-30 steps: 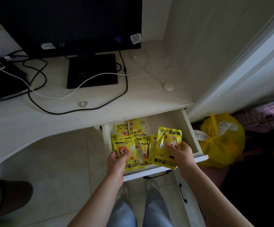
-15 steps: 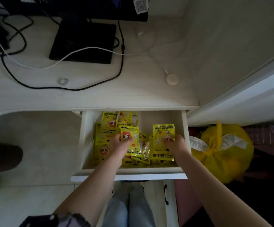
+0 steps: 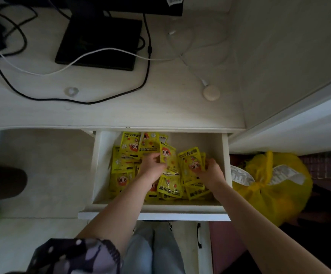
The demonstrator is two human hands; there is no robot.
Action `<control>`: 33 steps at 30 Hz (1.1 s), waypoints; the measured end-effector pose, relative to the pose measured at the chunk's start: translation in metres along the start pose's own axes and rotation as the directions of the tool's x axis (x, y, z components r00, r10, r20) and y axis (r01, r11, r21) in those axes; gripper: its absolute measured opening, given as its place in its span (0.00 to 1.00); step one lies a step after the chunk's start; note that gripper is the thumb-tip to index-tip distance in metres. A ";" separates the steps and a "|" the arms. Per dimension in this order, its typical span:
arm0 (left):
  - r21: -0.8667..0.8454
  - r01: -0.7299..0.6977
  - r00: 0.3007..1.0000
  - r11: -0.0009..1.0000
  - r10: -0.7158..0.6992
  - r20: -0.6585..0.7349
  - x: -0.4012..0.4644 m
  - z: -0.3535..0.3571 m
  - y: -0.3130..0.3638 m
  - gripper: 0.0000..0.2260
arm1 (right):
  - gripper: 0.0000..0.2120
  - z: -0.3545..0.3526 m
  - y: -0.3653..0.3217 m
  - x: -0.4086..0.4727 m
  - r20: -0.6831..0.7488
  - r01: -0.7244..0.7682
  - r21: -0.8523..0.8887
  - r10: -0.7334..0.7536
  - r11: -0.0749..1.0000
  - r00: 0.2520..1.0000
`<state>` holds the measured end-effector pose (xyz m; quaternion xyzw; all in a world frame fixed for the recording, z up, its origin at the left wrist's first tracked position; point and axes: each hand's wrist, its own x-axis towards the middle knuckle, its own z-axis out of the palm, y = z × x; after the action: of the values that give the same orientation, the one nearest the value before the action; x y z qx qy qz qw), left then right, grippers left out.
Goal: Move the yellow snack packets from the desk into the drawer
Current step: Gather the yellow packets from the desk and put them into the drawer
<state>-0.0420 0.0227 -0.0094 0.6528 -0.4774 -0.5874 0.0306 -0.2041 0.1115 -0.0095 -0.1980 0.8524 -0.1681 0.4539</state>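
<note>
— What has changed down there in the last second?

— Both my hands have gone deeper into the drawer [image 3: 98,165]. My left hand [image 3: 150,167] has its fingers [image 3: 156,156] curled round an upright yellow packet [image 3: 168,157], pinching it by its lower edge. My right hand [image 3: 213,172] has its fingers curled over the edge of a second packet [image 3: 190,165], which a second ago I held up near the drawer's front and have now brought down onto the heap.

— And the rest of the packets?

— Lying loose under and around my fingers: a pile [image 3: 170,189] just below my left knuckles, and more [image 3: 127,153] to the left of them and beyond, toward the back of the drawer. I see none on the worktop [image 3: 170,111], so I judge the move nearly done; I have only to let go of these two.

— Anything further out to mind?

— Beyond the drawer, on the worktop, lie a black cable [image 3: 121,95], a white cable [image 3: 93,53], a small round puck [image 3: 211,92] and a monitor base [image 3: 99,40], all well apart from my fingers. To the right of my right hand, past the drawer's wall, sits a knotted yellow bag [image 3: 269,186]. Nothing blocks my fingers; only the packets standing on edge could catch the worktop when the drawer closes.
</note>
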 end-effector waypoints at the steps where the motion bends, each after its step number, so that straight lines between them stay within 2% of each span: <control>1: 0.022 -0.012 1.000 1.000 0.012 0.023 -0.002 -0.001 -0.001 0.25 | 0.19 -0.001 -0.003 -0.002 0.000 0.016 -0.031 -0.016 0.999 1.000; 4: 0.089 -0.043 0.999 0.995 0.043 0.004 -0.009 -0.010 -0.004 0.25 | 0.19 -0.007 -0.014 -0.008 -0.028 0.059 -0.119 -0.063 0.991 0.998; 12: 0.209 -0.175 0.977 0.962 0.196 -0.086 -0.045 -0.056 -0.007 0.17 | 0.22 -0.023 -0.059 -0.045 -0.027 0.250 -0.212 -0.261 0.945 0.965; 17: 0.261 -0.225 0.937 0.939 0.282 -0.205 -0.073 -0.094 -0.015 0.13 | 0.21 -0.011 -0.083 -0.068 0.036 0.379 -0.245 -0.383 0.892 0.923; 21: 0.303 -0.239 0.885 0.923 0.336 -0.323 -0.096 -0.120 -0.033 0.11 | 0.20 0.016 -0.101 -0.092 0.135 0.492 -0.327 -0.475 0.807 0.870; 24: 0.322 -0.240 0.846 0.916 0.360 -0.392 -0.111 -0.141 -0.052 0.10 | 0.19 0.043 -0.114 -0.112 0.229 0.603 -0.371 -0.560 0.706 0.797; 28: 0.298 -0.172 0.830 0.939 0.301 -0.470 -0.132 -0.169 -0.089 0.09 | 0.19 0.083 -0.129 -0.135 0.366 0.697 -0.403 -0.593 0.594 0.717; 33: 0.254 -0.083 0.776 0.964 0.222 -0.591 -0.161 -0.209 -0.142 0.12 | 0.18 0.141 -0.145 -0.164 0.495 0.784 -0.432 -0.609 0.447 0.620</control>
<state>0.2311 0.0971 0.0888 0.7663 -0.5531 -0.2842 0.1615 0.0252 0.0508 0.0991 -0.6893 0.6267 -0.0268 0.3624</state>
